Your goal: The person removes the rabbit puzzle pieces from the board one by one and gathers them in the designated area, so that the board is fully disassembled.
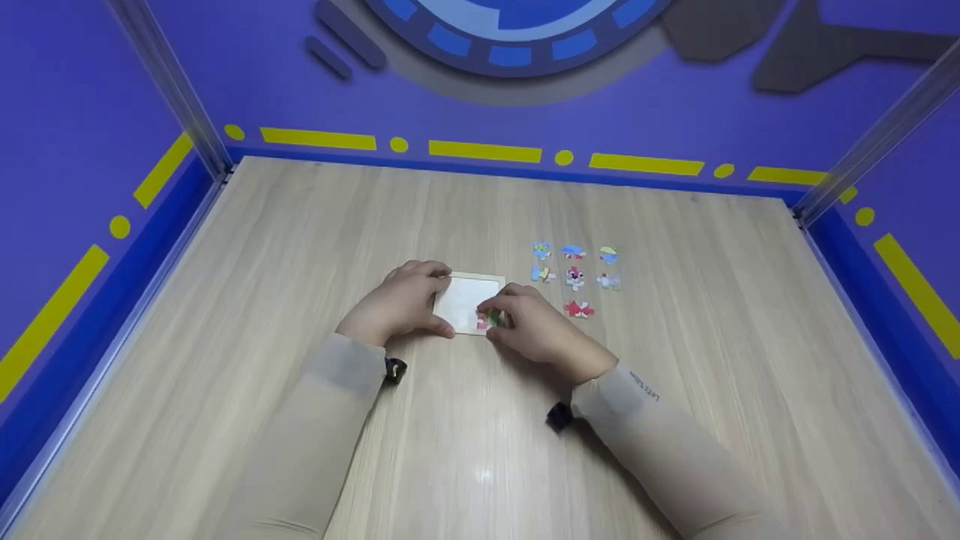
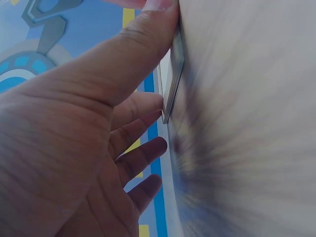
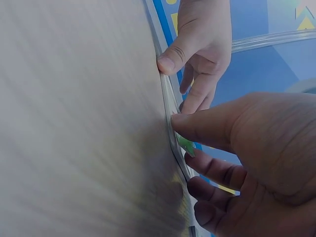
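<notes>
A small pale puzzle tray [image 1: 457, 300] with a thin wooden rim lies flat on the table. My left hand [image 1: 405, 300] holds its left side, thumb at the near corner and forefinger at the far one. Over the tray's right side is my right hand [image 1: 536, 326], its thumb and fingers around a jigsaw piece with green on it [image 3: 185, 144]. Colourful printing with pink shows in the tray's near right part, partly hidden by the right fingers. The left thumb [image 2: 133, 54] covers part of the tray edge in the left wrist view.
To the right of the tray, several loose jigsaw pieces lie spaced in rough rows, among them a red piece [image 1: 579, 309], a piece with a printed face [image 1: 575, 277] and a blue-and-yellow piece [image 1: 608, 255]. Purple walls [image 1: 420, 97] enclose the wooden table [image 1: 300, 225] at the back and sides.
</notes>
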`<state>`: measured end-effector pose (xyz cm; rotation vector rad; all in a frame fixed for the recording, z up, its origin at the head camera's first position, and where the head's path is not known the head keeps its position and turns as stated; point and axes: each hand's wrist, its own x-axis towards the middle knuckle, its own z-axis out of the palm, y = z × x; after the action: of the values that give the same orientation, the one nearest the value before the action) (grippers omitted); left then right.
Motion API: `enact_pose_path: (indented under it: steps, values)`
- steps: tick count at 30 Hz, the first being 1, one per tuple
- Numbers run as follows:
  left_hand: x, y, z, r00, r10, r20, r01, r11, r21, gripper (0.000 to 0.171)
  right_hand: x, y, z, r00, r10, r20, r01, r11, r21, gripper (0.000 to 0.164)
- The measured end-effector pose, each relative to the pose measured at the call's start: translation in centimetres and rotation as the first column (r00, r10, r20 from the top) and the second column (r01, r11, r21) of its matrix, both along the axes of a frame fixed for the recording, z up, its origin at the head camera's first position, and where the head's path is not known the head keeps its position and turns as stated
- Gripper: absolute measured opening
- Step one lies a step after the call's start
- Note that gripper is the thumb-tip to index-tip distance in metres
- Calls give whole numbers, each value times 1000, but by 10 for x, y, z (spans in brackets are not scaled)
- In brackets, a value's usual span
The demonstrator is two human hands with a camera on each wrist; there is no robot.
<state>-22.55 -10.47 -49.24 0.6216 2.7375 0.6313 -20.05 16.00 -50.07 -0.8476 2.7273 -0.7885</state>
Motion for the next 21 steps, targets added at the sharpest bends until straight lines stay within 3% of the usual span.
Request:
enact_pose_path:
  steps: [13, 21]
  values:
    - [-4, -1, 1, 1000, 15, 3, -15, 1000, -6, 86, -6, 3, -1, 999, -15, 35, 16, 999, -37, 37]
    - [-1, -1, 0, 1000, 15, 15, -15, 1000, 8, 88, -7, 17, 10, 998, 11, 60, -5, 996, -90, 39]
